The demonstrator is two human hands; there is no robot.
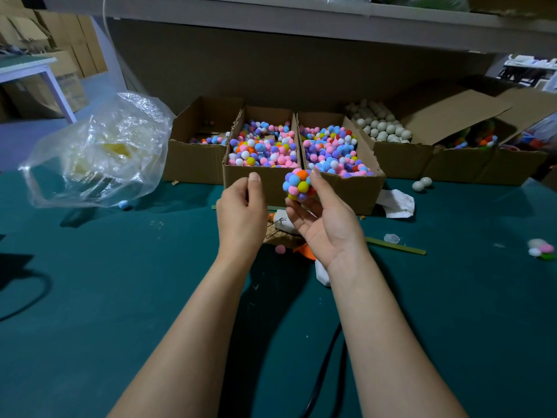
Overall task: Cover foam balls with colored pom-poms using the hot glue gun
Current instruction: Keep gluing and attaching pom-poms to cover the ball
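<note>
My right hand (327,224) holds up a foam ball covered in colored pom-poms (297,185), pinched between fingertips and thumb above the green table. My left hand (241,212) hovers just left of it, fingers curled, and I see nothing in it. The hot glue gun (283,226) lies on the table under my hands, mostly hidden, its black cord (324,369) running toward me. Two cardboard boxes of loose pom-poms (262,147) (331,149) stand just behind. A box of bare white foam balls (379,125) sits further right.
A crumpled clear plastic bag (99,152) sits at the left. Two loose foam balls (422,184), a flat green stick (394,245), white paper (394,203) and stray pom-poms (541,248) lie on the right side. More boxes line the back.
</note>
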